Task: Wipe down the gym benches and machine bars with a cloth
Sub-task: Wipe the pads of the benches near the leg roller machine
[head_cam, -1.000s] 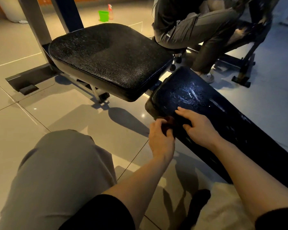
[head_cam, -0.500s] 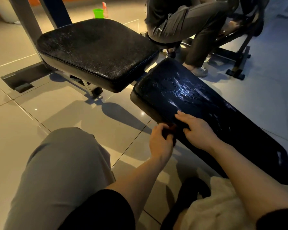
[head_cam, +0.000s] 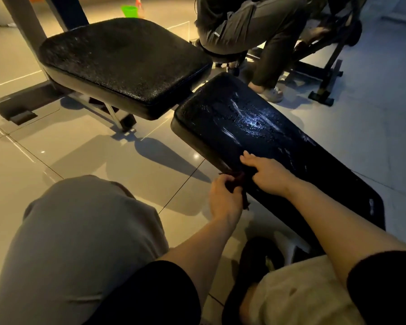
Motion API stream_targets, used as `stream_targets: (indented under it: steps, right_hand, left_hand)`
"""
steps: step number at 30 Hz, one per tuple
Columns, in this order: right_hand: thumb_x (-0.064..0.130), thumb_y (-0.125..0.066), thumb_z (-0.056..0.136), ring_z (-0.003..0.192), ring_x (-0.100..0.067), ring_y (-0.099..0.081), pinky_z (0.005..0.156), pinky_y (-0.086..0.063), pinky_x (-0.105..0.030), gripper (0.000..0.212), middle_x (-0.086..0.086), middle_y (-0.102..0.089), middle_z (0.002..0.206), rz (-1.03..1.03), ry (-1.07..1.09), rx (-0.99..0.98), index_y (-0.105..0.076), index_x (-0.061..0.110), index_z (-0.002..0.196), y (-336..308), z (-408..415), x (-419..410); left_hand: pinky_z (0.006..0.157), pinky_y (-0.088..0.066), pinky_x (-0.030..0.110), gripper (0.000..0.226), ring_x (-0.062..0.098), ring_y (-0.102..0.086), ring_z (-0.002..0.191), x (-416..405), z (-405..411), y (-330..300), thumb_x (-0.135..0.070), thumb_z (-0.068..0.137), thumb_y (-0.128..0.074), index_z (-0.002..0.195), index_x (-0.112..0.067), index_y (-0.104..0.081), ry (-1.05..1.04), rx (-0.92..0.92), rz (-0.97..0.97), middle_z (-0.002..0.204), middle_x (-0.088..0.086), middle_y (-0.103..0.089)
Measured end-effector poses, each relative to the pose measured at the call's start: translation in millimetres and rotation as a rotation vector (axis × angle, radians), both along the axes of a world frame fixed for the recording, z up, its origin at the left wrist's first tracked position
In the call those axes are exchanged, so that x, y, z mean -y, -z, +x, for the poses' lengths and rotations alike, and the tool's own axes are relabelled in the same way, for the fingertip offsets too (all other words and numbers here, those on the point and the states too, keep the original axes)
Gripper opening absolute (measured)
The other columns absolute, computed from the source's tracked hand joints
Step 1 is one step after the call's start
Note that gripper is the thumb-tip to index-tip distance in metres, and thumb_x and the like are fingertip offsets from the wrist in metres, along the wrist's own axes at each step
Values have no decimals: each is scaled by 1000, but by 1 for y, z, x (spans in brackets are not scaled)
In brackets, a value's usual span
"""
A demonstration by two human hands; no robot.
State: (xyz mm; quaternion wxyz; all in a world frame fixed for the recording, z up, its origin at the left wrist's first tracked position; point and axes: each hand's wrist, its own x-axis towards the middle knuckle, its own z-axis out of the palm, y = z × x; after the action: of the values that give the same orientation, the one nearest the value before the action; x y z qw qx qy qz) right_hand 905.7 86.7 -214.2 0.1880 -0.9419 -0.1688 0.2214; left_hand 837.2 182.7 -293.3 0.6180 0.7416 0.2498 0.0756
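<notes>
Your left hand [head_cam: 224,198] pinches a dark cloth [head_cam: 240,187] at the wet bench pad [head_cam: 256,127] edge; your right hand [head_cam: 267,175] presses the pad, fingers extended.

Glossy beige tiled floor [head_cam: 85,158] is seen w/ thin grout lines. Bright green plastic cup [head_cam: 129,11] is set on it far back, a small red-topped spray bottle [head_cam: 138,1] just beside. A second person in dark grey trousers [head_cam: 251,31] is seated upper right, pale clog-type shoe [head_cam: 271,93] planted on floor.
</notes>
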Motion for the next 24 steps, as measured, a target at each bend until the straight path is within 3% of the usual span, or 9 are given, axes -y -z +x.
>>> stream_targets:
  steps: [4,7,11,17,20,24]
  right_hand:
    - [-7,-36,85,150,-15,-9,121,-16,-41,79,10,-8,163,-84,-29,-19,-22,27,154,-8,2,-4]
    - [-5,-38,84,150,-18,-11,119,-22,-43,81,12,-6,163,-102,-24,-4,-20,30,155,-8,-1,-6]
    - [-5,-39,84,149,-14,-13,120,-21,-38,80,13,-10,162,-51,-24,24,-23,29,154,-4,-1,-1]
    - [-3,-40,87,149,-18,-15,119,-20,-35,75,10,-11,162,-41,-63,32,-23,27,154,-6,3,1]
    - [-3,-43,89,150,-13,-8,118,-15,-30,77,8,-3,163,-15,-80,37,-16,23,156,0,-5,1]
    - [-5,-44,89,149,-9,-5,120,-9,-29,78,7,-4,163,16,-99,37,-16,23,156,5,-8,7]
  left_hand:
    - [93,-47,33,20,13,-49,101,-20,8,-17,-15,92,-58,110,-23,-56,-375,112,12,111,-6,-51]
    - [90,-51,37,21,16,-53,100,-23,20,-23,-17,91,-60,108,-28,-57,-308,165,-38,107,-10,-49]
    - [80,-57,44,18,21,-62,92,-1,11,-4,-20,85,-64,100,-29,-60,-90,20,-60,102,-2,-59]
    - [87,-55,40,18,18,-58,98,-20,24,-19,-21,91,-61,109,-26,-58,-431,128,-81,106,-5,-55]
    - [81,-57,42,17,21,-61,95,-12,27,-18,-23,88,-64,98,-35,-55,-330,102,-72,105,-3,-57]
    - [81,-55,42,16,20,-60,91,23,7,6,-20,86,-62,93,-33,-56,-148,38,-24,99,-3,-58]
